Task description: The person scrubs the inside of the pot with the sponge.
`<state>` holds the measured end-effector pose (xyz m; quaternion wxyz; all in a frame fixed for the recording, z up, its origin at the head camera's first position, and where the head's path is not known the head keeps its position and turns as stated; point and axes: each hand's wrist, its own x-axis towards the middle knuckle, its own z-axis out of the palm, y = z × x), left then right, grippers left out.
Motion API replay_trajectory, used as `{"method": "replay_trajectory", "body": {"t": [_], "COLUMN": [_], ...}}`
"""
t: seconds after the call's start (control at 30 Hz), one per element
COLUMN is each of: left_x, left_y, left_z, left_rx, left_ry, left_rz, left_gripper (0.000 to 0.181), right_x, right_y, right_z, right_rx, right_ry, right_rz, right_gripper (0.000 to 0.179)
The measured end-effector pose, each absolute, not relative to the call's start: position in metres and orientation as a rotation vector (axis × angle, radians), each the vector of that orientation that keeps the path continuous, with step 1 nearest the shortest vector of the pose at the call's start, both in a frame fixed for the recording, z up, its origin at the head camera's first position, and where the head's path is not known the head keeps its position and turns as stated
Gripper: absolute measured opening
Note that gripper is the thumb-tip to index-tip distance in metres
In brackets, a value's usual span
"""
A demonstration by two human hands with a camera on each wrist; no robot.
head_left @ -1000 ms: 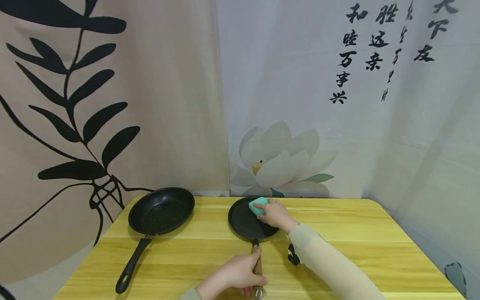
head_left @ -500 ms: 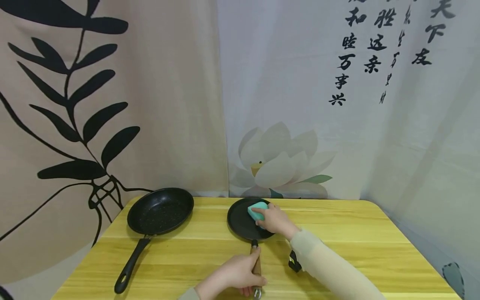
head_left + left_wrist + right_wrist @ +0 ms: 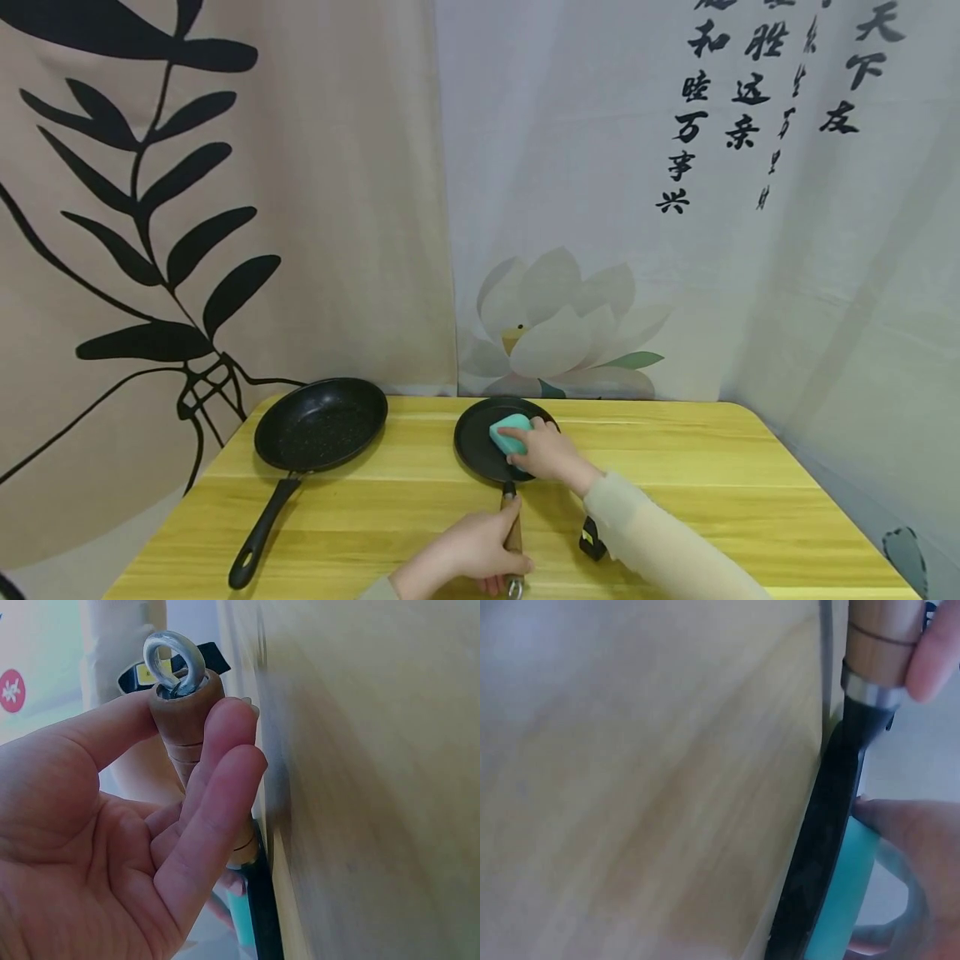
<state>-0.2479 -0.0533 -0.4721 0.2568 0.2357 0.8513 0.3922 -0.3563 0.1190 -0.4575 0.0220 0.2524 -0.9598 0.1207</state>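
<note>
A small black flat pan (image 3: pixel 476 442) lies on the wooden table, its wooden handle (image 3: pixel 514 533) pointing toward me. My left hand (image 3: pixel 480 542) grips that handle; in the left wrist view the fingers curl round the wood (image 3: pixel 180 720) below a metal hanging ring (image 3: pixel 174 664). My right hand (image 3: pixel 551 454) holds a teal sponge (image 3: pixel 510 433) against the pan's inner surface. In the right wrist view the sponge (image 3: pixel 847 892) sits flat along the pan (image 3: pixel 810 862), with fingers and thumb about it.
A larger black frying pan (image 3: pixel 322 425) stands at the table's left, handle toward the front. By my right forearm a black strap (image 3: pixel 592 540) shows. The wooden table (image 3: pixel 712 492) ends at a printed curtain (image 3: pixel 345 208) behind.
My right hand has slid the sponge slightly down and toward the near part of the small pan. My left hand keeps its grip on the handle. The view has shifted a little.
</note>
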Motion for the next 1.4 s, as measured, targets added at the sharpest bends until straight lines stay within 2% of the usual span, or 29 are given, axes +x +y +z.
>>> {"method": "replay_trajectory", "body": {"t": [0.17, 0.27, 0.47, 0.73, 1.4], "left_x": [-0.264, -0.264, -0.244, -0.227, -0.223], "left_y": [-0.056, -0.056, -0.054, -0.053, -0.049], "left_z": [-0.504, -0.507, -0.469, -0.445, -0.440], "left_rx": [0.636, 0.642, 0.640, 0.603, 0.614], "left_ry": [2.283, 2.291, 2.331, 2.341, 2.375], "left_rz": [1.141, 1.144, 1.072, 1.156, 1.118], "left_gripper": [0.101, 0.100, 0.094, 0.086, 0.082], "right_x": [-0.348, -0.346, -0.344, -0.344, -0.351], "right_y": [0.115, 0.113, 0.109, 0.094, 0.073], "right_z": [-0.453, -0.451, -0.451, -0.452, -0.457], "right_rx": [0.811, 0.829, 0.877, 0.933, 0.903], "right_ry": [-3.000, -3.002, -2.998, -2.970, -2.960], "right_rz": [0.466, 0.482, 0.503, 0.546, 0.456], "right_gripper": [0.050, 0.049, 0.048, 0.046, 0.046]}}
